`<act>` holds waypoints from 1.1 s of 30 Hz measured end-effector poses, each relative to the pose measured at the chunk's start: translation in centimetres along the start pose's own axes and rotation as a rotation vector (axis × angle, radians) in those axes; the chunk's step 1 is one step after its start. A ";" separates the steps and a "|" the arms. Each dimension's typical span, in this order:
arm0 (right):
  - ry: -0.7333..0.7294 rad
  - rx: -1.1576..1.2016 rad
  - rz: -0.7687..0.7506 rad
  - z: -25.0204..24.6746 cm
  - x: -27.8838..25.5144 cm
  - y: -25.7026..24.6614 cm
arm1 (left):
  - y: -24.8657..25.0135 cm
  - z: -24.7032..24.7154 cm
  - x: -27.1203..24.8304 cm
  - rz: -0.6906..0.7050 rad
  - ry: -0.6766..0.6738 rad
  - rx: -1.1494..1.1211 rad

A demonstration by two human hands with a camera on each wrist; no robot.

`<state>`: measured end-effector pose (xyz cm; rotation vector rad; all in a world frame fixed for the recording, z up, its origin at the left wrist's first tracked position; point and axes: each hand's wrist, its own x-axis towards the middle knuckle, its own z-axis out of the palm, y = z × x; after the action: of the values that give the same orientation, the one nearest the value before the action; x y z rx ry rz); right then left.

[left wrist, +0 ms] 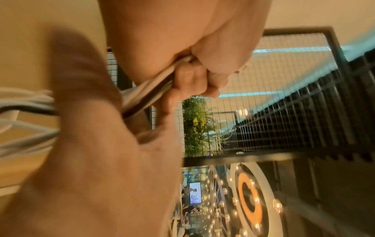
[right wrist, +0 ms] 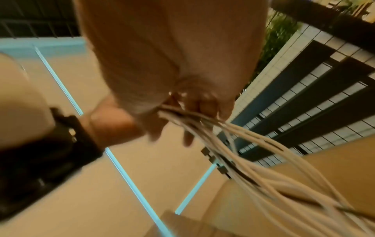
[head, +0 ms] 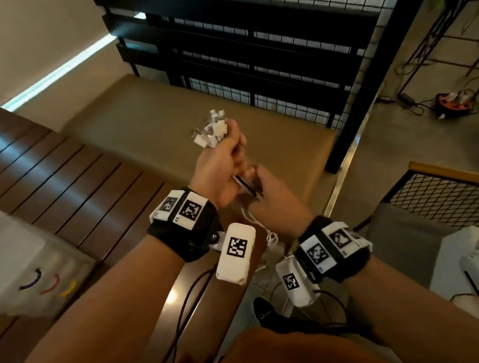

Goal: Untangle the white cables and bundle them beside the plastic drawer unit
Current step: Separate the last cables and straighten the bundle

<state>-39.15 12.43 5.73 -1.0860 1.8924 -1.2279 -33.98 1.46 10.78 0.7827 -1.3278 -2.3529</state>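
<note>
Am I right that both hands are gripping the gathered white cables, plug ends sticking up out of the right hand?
Not quite: the plug ends stick up out of the left hand, not the right, as the head view shows. The rest holds: the right hand grips the same gathered white cables just below it, and they trail down from there.

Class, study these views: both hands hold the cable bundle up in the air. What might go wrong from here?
1. The left hand grips the white cables just below the plugs; a looser grip could let ends slide out.
2. Loose lengths trail below the right hand; they might re-tangle or snag the wrist straps.
3. The plastic drawer unit is off to the left, so carrying could scatter strands.
</note>
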 end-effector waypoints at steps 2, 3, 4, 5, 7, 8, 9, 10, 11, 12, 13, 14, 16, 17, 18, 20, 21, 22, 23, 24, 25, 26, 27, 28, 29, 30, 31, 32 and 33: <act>0.053 0.033 -0.024 0.6 0.5 0.4 | 0.3 -1.1 0.2 -0.020 0.048 -0.068; 0.055 0.035 -0.066 0.6 0.6 0.3 | 0.6 -1.7 0.2 -0.012 0.100 -0.059; 0.059 0.003 -0.116 0.4 0.7 0.1 | 0.8 -2.3 0.3 -0.008 0.152 -0.031; 0.067 -0.058 -0.171 0.1 0.8 -0.4 | 0.9 -3.0 0.4 -0.023 0.195 -0.001; 0.058 -0.212 -0.261 -0.8 1.3 -1.1 | 0.9 -4.5 0.6 -0.099 0.208 0.055; 0.050 -0.277 -0.277 -1.4 1.4 -1.5 | 0.8 -5.4 0.7 -0.139 0.186 0.083; 0.042 -0.332 -0.273 -2.1 1.7 -1.8 | 0.8 -6.1 0.8 -0.173 0.174 0.119; 0.015 -0.381 -0.250 -2.9 1.9 -2.1 | 0.9 -6.7 0.8 -0.180 0.186 0.202; -0.041 -0.432 -0.208 -3.8 2.0 -2.6 | 1.1 -7.3 0.7 -0.149 0.202 0.323; -0.119 -0.479 -0.155 -4.7 2.1 -2.9 | 1.4 -7.7 0.6 -0.068 0.211 0.472; -0.200 -0.519 -0.105 -5.4 2.2 -3.3 | 1.8 -7.8 0.5 0.047 0.165 0.623; -0.269 -0.542 -0.068 -6.0 2.3 -3.6 | 2.3 -7.6 0.3 0.146 0.037 0.737; -0.397 -0.508 -0.041 -6.5 2.5 -4.5 | 2.7 -6.0 -0.5 0.168 -0.308 0.914; -0.458 -0.444 -0.037 -6.6 2.7 -5.1 | 2.6 -5.1 -0.7 0.126 -0.421 0.996; -0.501 -0.364 -0.025 -6.7 2.9 -5.6 | 2.1 -4.5 -0.7 0.099 -0.467 1.056; -0.512 -0.221 0.014 -7.0 3.4 -6.5 | 1.2 -3.6 -0.8 0.051 -0.465 1.005; -0.496 -0.169 0.034 -7.2 3.8 -6.7 | 0.9 -3.5 -1.2 -0.003 -0.439 0.905; -0.471 -0.121 0.051 -7.4 4.2 -6.7 | 0.6 -3.6 -1.4 -0.059 -0.420 0.786; -0.432 -0.073 0.064 -7.5 4.6 -6.4 | 0.4 -3.8 -1.6 -0.103 -0.418 0.673; -0.388 -0.034 0.076 -7.5 5.1 -5.9 | 0.3 -4.1 -2.1 -0.135 -0.421 0.564; -0.351 -0.009 0.085 -7.2 5.5 -5.5 | 0.1 -4.4 -2.6 -0.151 -0.406 0.466; -0.324 0.008 0.093 -6.6 5.9 -5.1 | -0.1 -4.8 -3.0 -0.163 -0.365 0.379; -0.309 0.032 0.097 -5.7 6.3 -4.7 | -0.2 -5.2 -3.5 -0.178 -0.319 0.294; -0.299 0.054 0.104 -4.6 6.7 -4.4 | -0.2 -5.6 -3.9 -0.206 -0.265 0.190; -0.284 0.065 0.111 -3.2 7.0 -4.2 | -0.3 -6.2 -4.4 -0.239 -0.208 0.083; -0.256 0.053 0.109 -1.6 7.4 -4.2 | -0.3 -6.9 -4.8 -0.265 -0.161 -0.019; -0.215 0.014 0.088 0.0 7.7 -4.2 | -0.2 -7.5 -5.2 -0.282 -0.105 -0.091; -0.165 -0.059 0.046 1.5 7.8 -4.3 | -0.1 -8.3 -5.6 -0.287 -0.039 -0.152; -0.117 -0.141 -0.018 3.1 7.8 -4.4 | 0.1 -9.0 -5.8 -0.284 0.034 -0.191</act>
<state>-38.86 3.32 8.20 -1.2235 1.9061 -1.0300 -23.89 -1.61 8.84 1.0023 -1.0138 -2.6217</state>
